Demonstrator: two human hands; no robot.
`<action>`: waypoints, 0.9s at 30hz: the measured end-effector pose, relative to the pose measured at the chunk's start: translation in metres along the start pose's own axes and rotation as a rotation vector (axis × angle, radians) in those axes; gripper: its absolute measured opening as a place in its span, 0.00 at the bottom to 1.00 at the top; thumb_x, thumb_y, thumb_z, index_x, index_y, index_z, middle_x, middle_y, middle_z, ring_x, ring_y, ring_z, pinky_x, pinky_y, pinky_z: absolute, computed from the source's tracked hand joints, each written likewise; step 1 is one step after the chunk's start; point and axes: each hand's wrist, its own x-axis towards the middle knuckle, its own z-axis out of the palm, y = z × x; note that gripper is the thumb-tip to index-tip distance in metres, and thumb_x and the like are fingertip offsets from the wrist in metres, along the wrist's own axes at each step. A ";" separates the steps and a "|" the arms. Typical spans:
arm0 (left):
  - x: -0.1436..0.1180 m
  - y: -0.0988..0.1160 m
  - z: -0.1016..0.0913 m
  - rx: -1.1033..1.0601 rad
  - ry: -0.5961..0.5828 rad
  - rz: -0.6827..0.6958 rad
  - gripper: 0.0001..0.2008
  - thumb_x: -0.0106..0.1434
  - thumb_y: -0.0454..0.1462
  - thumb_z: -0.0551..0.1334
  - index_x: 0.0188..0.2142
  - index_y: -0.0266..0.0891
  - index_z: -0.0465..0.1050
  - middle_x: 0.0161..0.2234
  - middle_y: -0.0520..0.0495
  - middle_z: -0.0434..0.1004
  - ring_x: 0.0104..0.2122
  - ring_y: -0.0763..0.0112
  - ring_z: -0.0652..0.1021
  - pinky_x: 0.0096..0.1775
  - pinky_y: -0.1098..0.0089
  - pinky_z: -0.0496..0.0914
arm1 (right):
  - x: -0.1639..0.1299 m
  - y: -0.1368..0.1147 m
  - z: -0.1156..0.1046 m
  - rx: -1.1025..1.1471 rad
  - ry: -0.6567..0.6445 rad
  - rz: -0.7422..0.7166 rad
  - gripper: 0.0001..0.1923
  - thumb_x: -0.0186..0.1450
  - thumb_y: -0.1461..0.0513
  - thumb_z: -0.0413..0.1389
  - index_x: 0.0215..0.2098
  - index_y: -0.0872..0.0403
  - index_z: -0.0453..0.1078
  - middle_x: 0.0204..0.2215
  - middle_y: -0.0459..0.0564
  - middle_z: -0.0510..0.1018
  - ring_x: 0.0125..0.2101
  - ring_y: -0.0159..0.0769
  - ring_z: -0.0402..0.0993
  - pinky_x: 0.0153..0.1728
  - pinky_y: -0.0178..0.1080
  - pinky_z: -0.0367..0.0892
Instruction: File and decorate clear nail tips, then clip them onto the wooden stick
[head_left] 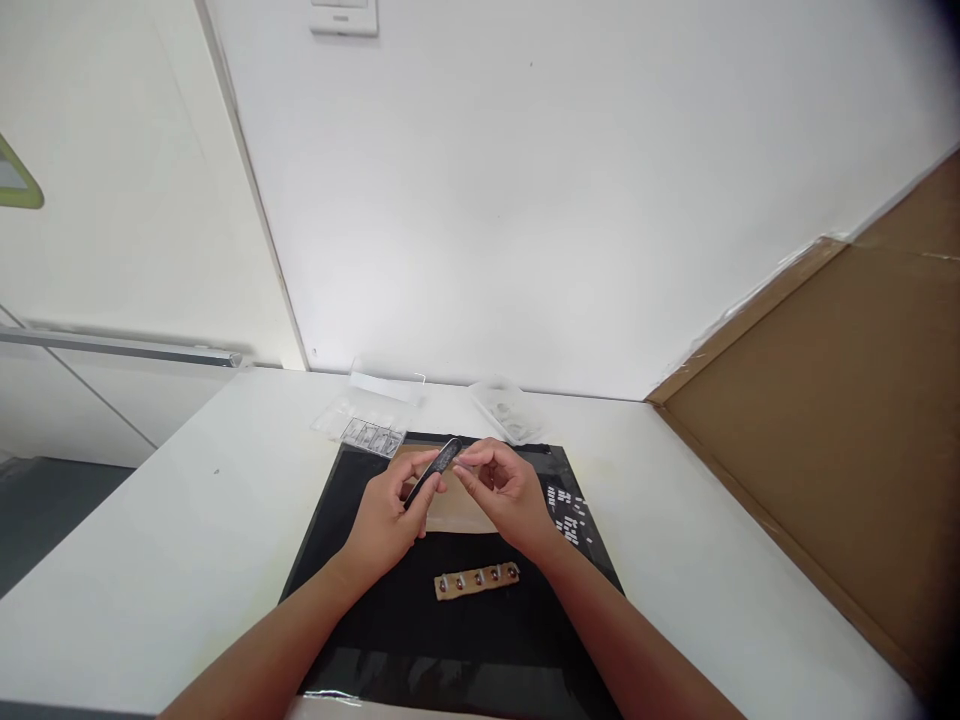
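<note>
My left hand [396, 503] pinches a slim, dark, flat piece with a rounded end [442, 458] and a speckled grey surface, tilted up to the right. I cannot make out its exact kind. Beside its upper end, my right hand [508, 490] is closed, thumb and fingertips together; anything between them is too small to tell. Both hands are above a brown sheet [461, 510] on a black mat [397, 610]. Nearer to me lies a tan strip [476, 580] carrying a row of several dark reddish, shiny bits with whitish pieces.
Many small white pieces [568, 520] lie on the mat's right side. Behind it are clear plastic packaging [375, 405], a printed card [371, 437] and a translucent tray [508, 412]. A white wall [495, 200] closes the back; a cardboard panel [832, 400] stands at right.
</note>
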 end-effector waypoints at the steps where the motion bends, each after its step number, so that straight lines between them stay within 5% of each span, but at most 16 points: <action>1: 0.000 0.000 0.000 0.005 0.002 0.004 0.20 0.72 0.48 0.61 0.59 0.45 0.72 0.43 0.47 0.80 0.17 0.81 0.73 0.16 0.79 0.68 | 0.000 0.000 0.000 -0.013 0.006 -0.013 0.06 0.68 0.56 0.64 0.39 0.49 0.76 0.37 0.51 0.79 0.34 0.37 0.74 0.30 0.39 0.68; 18: -0.002 -0.002 0.003 0.079 0.015 0.022 0.19 0.70 0.47 0.63 0.58 0.52 0.78 0.47 0.49 0.82 0.21 0.77 0.80 0.15 0.78 0.69 | 0.001 0.006 -0.002 -0.522 0.024 -0.274 0.03 0.75 0.61 0.55 0.41 0.49 0.70 0.37 0.48 0.80 0.39 0.38 0.77 0.42 0.42 0.70; 27: 0.000 0.002 0.000 0.150 -0.007 0.055 0.17 0.71 0.45 0.63 0.56 0.48 0.80 0.37 0.49 0.84 0.24 0.74 0.82 0.24 0.77 0.73 | -0.003 0.011 0.005 -0.738 -0.001 -0.287 0.06 0.75 0.62 0.52 0.39 0.50 0.66 0.36 0.49 0.80 0.36 0.40 0.75 0.38 0.43 0.62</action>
